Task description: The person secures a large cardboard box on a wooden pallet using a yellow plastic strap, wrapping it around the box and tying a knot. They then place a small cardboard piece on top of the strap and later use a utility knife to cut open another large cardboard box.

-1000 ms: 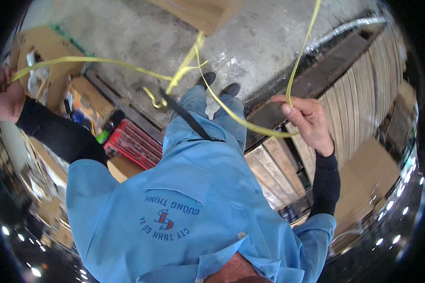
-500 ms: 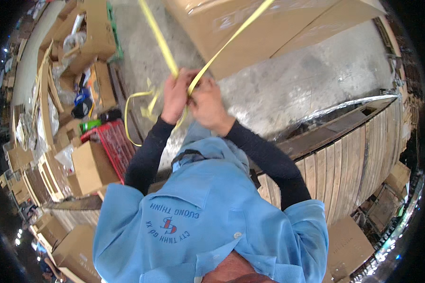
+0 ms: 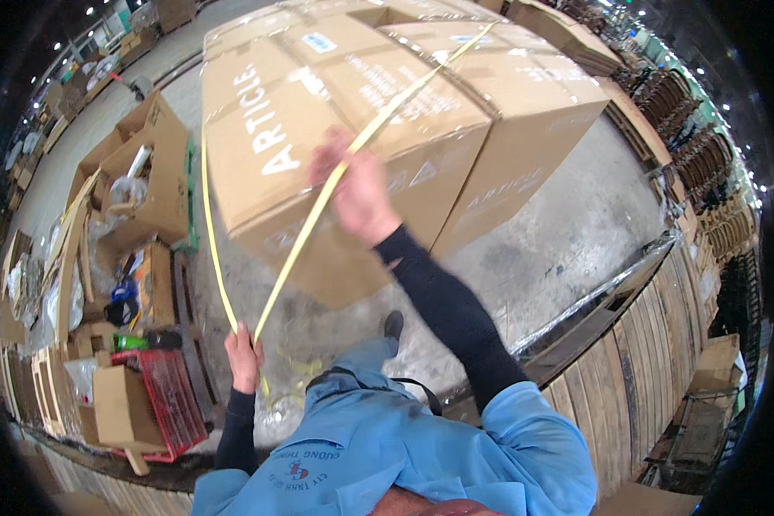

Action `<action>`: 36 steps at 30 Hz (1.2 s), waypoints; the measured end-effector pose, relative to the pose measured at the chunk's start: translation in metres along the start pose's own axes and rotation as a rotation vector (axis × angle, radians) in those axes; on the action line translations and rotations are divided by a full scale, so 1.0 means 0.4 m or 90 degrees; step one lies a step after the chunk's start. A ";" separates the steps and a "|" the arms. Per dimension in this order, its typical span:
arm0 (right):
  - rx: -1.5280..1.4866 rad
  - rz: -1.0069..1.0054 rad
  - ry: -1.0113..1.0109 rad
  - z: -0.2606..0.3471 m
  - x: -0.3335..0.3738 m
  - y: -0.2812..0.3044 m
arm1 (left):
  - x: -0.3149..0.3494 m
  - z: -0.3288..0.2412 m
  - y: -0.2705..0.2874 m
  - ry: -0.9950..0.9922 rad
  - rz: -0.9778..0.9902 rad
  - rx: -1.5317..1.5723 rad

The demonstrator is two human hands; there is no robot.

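Observation:
A thin yellow strap (image 3: 297, 251) runs slantwise up from my left hand and across the top of large brown cardboard boxes (image 3: 258, 146). Another length of the same strap drops from the boxes' left side to that hand. My left hand (image 3: 244, 359) is closed on the strap where the two lengths meet, low in front of the boxes. Higher up, my right hand (image 3: 363, 198) is at the slanting length, before the boxes' near upper edge. Its fingers are blurred, but they appear wrapped round the strap, which bends there.
At left stand an open carton (image 3: 150, 142) with scraps, a red crate (image 3: 174, 400) and a small box (image 3: 125, 404). A slatted wooden platform (image 3: 615, 344) lies at right. Stacked curved wooden parts (image 3: 705, 163) stand beyond it. Concrete floor (image 3: 559, 232) surrounds the boxes.
My hands, together on the strap before, are now apart: the right has moved up by the boxes, the left down and left. The view has tilted up, showing the boxes' tops.

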State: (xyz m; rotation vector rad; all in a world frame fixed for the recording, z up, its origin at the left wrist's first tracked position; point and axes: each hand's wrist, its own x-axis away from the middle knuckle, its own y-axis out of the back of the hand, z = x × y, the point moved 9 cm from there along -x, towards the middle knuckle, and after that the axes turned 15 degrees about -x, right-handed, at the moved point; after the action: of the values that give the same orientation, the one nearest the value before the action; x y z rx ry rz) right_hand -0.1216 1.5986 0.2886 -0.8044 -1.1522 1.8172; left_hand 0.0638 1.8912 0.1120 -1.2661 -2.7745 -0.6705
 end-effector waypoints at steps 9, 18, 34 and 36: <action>0.312 -0.123 0.283 1.334 -0.153 0.272 | -0.045 0.143 -0.379 0.002 -0.097 0.014; 1.223 -0.633 0.510 2.287 0.159 0.596 | -0.088 0.165 -0.388 0.032 -0.320 -0.027; 1.205 -1.220 0.553 3.168 0.204 1.038 | -0.098 -0.056 -0.120 0.122 -0.423 -0.649; 1.410 -1.244 0.465 3.258 0.463 1.025 | -0.259 -0.008 -0.311 0.073 -0.353 -0.664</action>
State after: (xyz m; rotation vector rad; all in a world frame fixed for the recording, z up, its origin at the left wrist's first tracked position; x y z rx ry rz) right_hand -1.4189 1.1421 0.3861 0.8557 0.8405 0.0606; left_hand 0.0426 1.7439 0.0486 -0.3513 -2.6621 -2.3117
